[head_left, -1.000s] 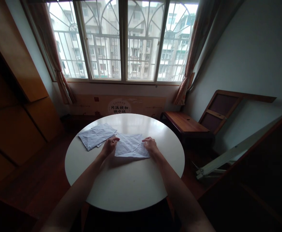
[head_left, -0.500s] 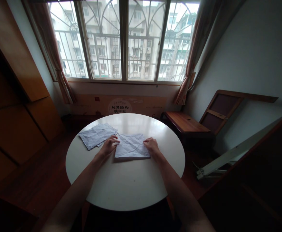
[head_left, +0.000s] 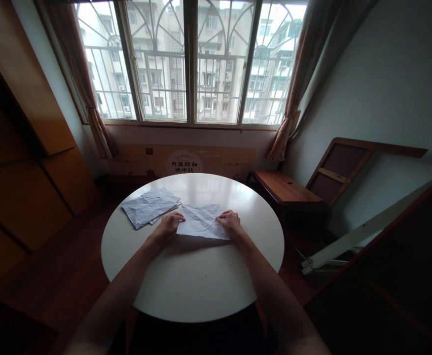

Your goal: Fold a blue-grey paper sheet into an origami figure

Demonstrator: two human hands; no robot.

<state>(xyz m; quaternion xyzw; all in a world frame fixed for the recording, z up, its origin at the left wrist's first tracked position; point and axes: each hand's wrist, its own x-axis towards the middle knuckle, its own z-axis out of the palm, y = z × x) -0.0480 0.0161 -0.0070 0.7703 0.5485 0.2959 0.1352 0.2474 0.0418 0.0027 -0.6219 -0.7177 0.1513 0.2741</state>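
A creased, pale sheet of paper lies in front of me, its near edge lifted a little off the table with a shadow beneath. My left hand pinches its left side, thumb on top and fingers mostly underneath or hidden. On the opposite side, my right hand grips the paper's right edge with curled fingers. To the left of my left hand rests a stack of similar crumpled papers, touched by neither hand.
The round white table carries all the papers. Beyond it a printed cardboard panel stands below the window. A low wooden bench is at the right, near a leaning wooden frame. Wooden cabinets line the left.
The near edge of the paper has come up off the table. Both hands have closed on its sides, my right hand reaching slightly further in over it.
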